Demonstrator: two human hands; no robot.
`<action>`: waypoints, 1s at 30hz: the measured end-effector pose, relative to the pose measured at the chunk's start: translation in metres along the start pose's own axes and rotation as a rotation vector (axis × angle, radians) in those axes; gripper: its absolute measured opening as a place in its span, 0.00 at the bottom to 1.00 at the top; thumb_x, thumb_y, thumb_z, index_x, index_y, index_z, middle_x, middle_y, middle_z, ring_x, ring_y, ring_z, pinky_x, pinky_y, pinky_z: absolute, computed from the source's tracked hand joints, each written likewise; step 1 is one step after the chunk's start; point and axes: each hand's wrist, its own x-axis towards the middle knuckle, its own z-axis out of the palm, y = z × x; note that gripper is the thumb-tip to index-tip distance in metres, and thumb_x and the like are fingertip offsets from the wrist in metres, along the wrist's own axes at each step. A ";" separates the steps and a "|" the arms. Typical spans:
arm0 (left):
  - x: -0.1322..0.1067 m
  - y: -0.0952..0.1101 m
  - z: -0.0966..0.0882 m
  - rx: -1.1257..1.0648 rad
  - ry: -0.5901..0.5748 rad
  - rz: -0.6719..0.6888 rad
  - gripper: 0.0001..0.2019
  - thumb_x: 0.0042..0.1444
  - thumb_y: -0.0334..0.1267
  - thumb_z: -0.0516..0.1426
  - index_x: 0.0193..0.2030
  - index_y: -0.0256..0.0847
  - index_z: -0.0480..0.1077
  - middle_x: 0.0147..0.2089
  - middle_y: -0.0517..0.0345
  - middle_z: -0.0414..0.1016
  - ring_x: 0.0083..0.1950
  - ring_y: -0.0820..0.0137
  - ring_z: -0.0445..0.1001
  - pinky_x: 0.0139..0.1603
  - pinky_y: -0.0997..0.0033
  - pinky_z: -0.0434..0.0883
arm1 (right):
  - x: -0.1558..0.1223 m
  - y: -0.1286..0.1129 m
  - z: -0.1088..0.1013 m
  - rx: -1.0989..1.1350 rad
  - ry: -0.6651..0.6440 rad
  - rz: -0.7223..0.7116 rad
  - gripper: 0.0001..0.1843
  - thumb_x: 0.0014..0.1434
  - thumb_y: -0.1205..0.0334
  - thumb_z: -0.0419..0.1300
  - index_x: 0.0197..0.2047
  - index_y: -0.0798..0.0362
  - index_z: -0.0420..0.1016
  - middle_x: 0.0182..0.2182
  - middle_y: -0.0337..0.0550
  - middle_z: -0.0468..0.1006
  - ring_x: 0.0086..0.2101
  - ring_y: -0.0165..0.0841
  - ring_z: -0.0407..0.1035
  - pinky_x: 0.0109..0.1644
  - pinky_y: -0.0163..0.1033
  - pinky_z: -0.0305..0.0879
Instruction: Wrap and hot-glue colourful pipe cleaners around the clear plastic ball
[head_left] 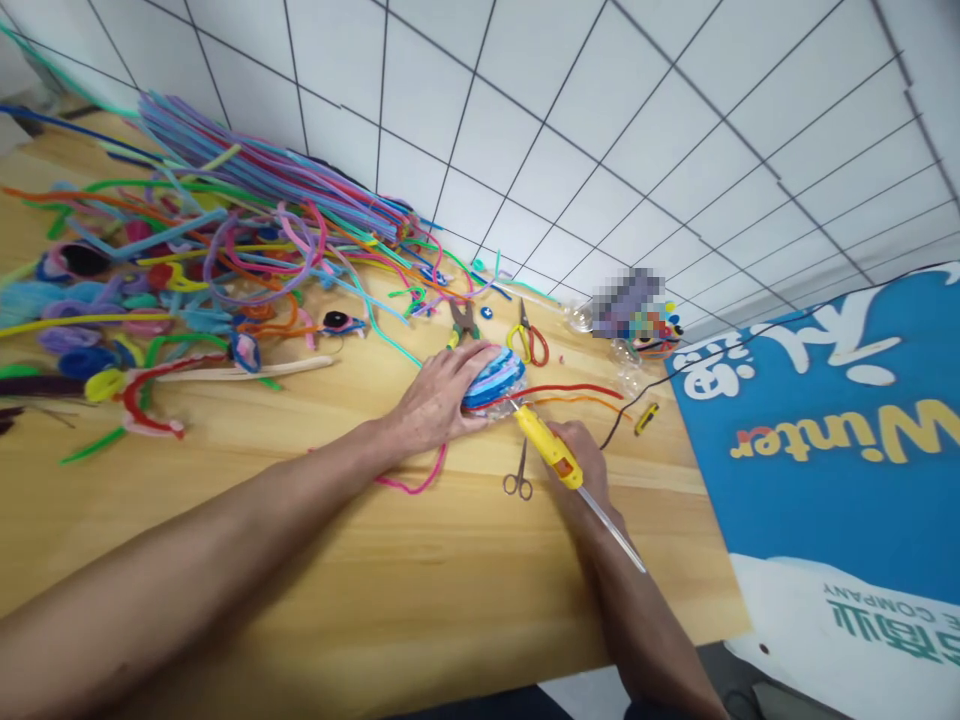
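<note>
My left hand [439, 398] lies over a round blue and pink coil of pipe cleaners [496, 378] on the wooden table [375, 560], fingers curled against it and pressing it down. My right hand [586, 462] grips a yellow glue gun [551, 448]. The gun's nozzle points at the coil's near right edge, and a clear glue stick juts out behind it. A red pipe cleaner [577, 390] and an orange one run out to the right from the coil.
A large heap of coloured pipe cleaners [225, 230] fills the table's far left. Pliers [463, 322], red-and-yellow scissors [529, 340] and small steel scissors [519, 480] lie near the coil. A blue poster [840, 440] hangs off the right edge. A tiled wall stands behind.
</note>
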 end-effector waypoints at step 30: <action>-0.002 0.002 0.000 -0.034 0.001 0.057 0.48 0.65 0.51 0.70 0.84 0.54 0.49 0.79 0.42 0.66 0.77 0.44 0.71 0.74 0.39 0.74 | 0.009 -0.001 -0.009 0.141 0.024 0.227 0.17 0.65 0.56 0.59 0.51 0.43 0.86 0.37 0.51 0.87 0.39 0.54 0.82 0.40 0.52 0.78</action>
